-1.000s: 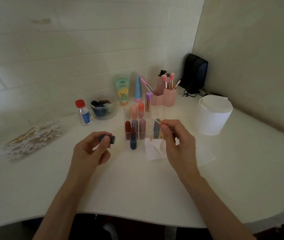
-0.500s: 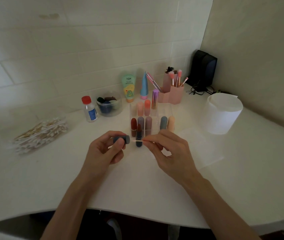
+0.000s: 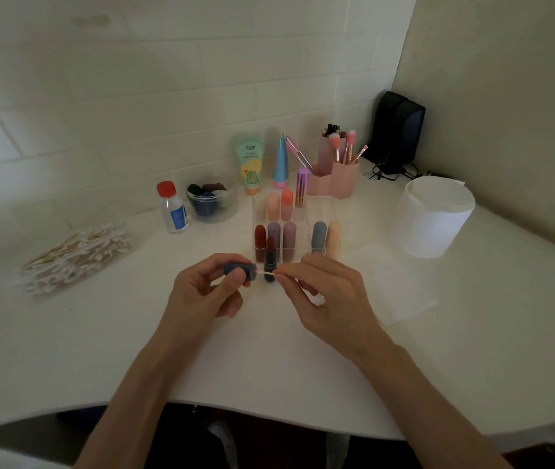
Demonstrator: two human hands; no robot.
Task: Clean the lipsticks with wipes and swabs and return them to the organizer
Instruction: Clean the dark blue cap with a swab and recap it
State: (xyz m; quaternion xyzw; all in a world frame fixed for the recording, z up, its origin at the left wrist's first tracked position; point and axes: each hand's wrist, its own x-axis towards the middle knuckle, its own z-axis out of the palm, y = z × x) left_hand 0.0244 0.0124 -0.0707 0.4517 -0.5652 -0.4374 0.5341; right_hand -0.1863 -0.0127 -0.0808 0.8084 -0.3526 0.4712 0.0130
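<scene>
your left hand (image 3: 208, 292) pinches the dark cap (image 3: 240, 270) on its side, mouth turned right so the swab can get in. your right hand (image 3: 330, 296) pinches the swab (image 3: 265, 273) near its tip for fine control, and the tip is at the cap's mouth. whether it's inside yet, hard to say. the open lipstick (image 3: 270, 258) stands on the surface (image 3: 133, 350) just in front of the organizer (image 3: 323, 214), parked upright while its cap gets cleaned. a second ago your right hand was up by the organizer; now it has come across to meet the cap.
</scene>
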